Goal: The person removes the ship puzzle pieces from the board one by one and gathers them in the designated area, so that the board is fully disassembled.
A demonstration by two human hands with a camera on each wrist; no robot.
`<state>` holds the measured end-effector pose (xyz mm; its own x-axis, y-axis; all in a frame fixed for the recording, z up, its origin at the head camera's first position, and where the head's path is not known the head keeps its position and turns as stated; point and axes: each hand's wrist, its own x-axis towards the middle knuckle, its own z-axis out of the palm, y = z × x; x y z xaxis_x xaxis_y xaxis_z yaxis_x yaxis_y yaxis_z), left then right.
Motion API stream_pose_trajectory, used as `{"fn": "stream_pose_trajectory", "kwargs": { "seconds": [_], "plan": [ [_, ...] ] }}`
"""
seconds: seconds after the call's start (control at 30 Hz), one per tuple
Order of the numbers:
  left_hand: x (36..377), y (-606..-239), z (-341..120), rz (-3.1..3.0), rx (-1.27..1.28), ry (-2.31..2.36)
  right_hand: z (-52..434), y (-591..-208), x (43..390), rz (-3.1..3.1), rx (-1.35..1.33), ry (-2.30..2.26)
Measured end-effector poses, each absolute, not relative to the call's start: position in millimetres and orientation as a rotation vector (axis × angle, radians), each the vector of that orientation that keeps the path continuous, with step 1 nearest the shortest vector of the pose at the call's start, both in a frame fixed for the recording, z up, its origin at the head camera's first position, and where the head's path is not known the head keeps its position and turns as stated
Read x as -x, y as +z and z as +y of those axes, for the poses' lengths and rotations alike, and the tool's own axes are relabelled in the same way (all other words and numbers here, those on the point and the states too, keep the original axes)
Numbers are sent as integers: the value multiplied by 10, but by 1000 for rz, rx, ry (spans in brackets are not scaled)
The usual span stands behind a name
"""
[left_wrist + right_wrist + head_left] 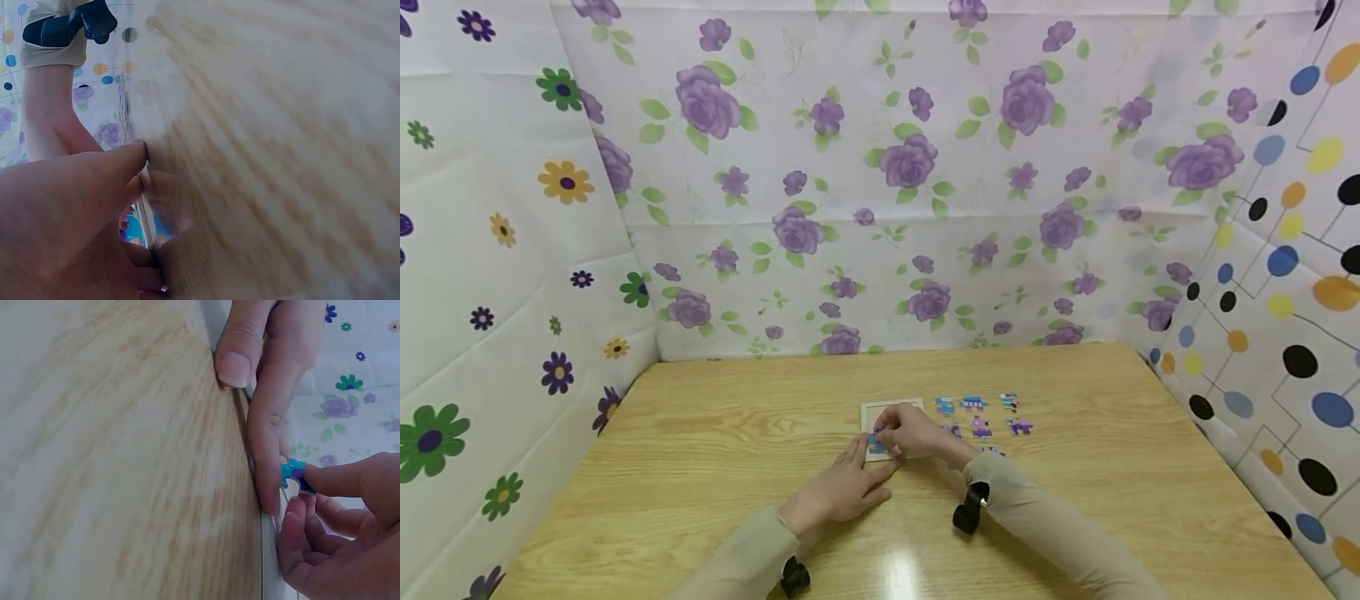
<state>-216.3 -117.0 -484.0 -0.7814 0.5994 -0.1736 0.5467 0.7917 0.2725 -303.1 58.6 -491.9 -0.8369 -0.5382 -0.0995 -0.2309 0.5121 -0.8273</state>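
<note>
A small white-edged puzzle frame lies on the wooden table. My left hand rests flat on the table, its straight fingers and thumb pressed against the frame's near-left edge. Over the frame, my right hand pinches a blue puzzle piece between thumb and fingertips. The piece is at the frame's left side, right beside the left hand's finger. Part of the frame is hidden under both hands.
Several loose blue and pink puzzle pieces lie in rows just right of the frame. Flowered cloth walls close in the back and left, and a dotted one the right. Black wrist cameras sit on both sleeves.
</note>
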Motion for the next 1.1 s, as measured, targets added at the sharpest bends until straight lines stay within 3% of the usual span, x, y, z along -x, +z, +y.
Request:
{"fn": "stream_pose_trajectory", "kwargs": {
  "seconds": [0.6, 1.1],
  "plan": [
    [2218, -4845, -1168, 2698, -865, 288, 1030, -4852, 3097, 2295, 411, -1479],
    [2230, -4808, -1171, 2675, -881, 283, 1495, -4841, 3070, 2227, 409, -1533]
  ]
}}
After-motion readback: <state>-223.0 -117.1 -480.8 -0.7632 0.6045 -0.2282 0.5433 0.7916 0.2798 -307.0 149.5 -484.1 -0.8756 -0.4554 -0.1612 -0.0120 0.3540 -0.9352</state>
